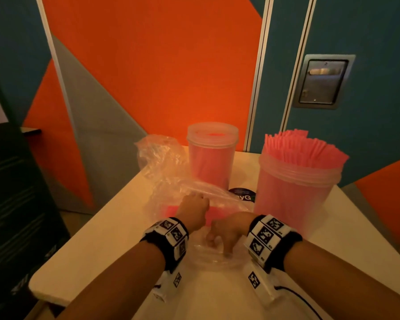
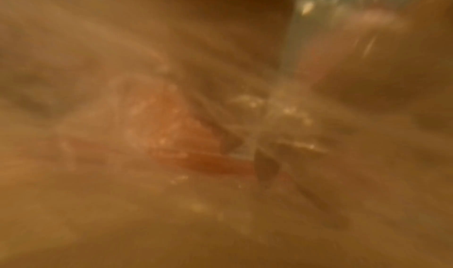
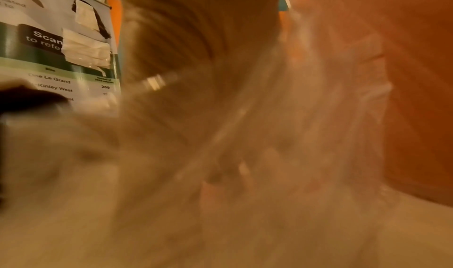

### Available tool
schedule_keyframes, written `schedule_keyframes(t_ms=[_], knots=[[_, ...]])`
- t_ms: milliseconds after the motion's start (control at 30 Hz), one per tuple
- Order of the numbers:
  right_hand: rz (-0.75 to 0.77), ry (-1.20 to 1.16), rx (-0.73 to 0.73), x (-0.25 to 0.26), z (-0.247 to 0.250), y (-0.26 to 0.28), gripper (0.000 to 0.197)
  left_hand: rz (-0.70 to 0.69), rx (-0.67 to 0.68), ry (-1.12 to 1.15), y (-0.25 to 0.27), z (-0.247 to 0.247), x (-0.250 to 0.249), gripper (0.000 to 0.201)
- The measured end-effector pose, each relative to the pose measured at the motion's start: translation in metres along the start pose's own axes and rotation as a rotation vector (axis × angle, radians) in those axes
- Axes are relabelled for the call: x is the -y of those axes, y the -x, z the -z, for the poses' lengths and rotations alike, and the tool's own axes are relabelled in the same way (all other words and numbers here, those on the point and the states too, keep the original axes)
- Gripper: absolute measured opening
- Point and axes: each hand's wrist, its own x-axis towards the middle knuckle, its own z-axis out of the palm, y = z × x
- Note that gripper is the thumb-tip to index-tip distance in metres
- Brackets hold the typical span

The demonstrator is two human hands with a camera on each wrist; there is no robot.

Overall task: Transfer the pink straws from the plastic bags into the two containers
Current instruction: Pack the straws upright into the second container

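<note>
Two clear plastic containers stand on the white table point(image 1: 106, 239). The far container point(image 1: 211, 155) holds pink straws below its rim. The near right container point(image 1: 297, 183) is packed with pink straws point(image 1: 303, 146) that stick out above it. A clear plastic bag point(image 1: 219, 199) with pink straws point(image 1: 170, 210) inside lies in front of them. My left hand point(image 1: 194, 210) is curled, gripping the bag over the straws. My right hand point(image 1: 226, 232) pinches the bag's near end against the table. Both wrist views are blurred, showing only plastic and pink.
A second crumpled clear bag point(image 1: 159, 153) lies at the table's far left, beside the far container. A dark round sticker point(image 1: 243, 195) sits between the containers. An orange, grey and teal wall stands just behind the table. A printed poster point(image 3: 56, 45) shows in the right wrist view.
</note>
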Motion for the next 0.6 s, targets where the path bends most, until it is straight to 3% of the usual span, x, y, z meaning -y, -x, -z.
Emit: schedule_keyframes(t_ms=[100, 167, 233, 333, 500, 600], knots=[[0.011, 0.042, -0.004, -0.004, -0.005, -0.002, 0.058, -0.051, 0.138, 0.082, -0.007, -0.010, -0.005, 0.056], [0.017, 0.059, -0.004, -0.005, -0.006, -0.002, 0.059, 0.010, 0.286, 0.127, -0.009, -0.014, -0.008, 0.077], [0.012, 0.038, -0.023, -0.007, -0.006, 0.001, 0.054, 0.080, 0.347, 0.128, -0.010, -0.013, -0.007, 0.084], [-0.031, -0.105, -0.114, -0.014, -0.005, 0.005, 0.043, 0.126, 0.364, 0.033, -0.006, -0.009, 0.001, 0.070], [-0.151, -0.341, -0.486, -0.031, -0.007, 0.003, 0.025, 0.081, 0.334, -0.028, 0.004, -0.002, 0.010, 0.044], [-0.199, -0.438, -0.674, -0.035, -0.008, 0.006, 0.022, 0.037, 0.329, -0.017, 0.011, 0.001, 0.012, 0.038]])
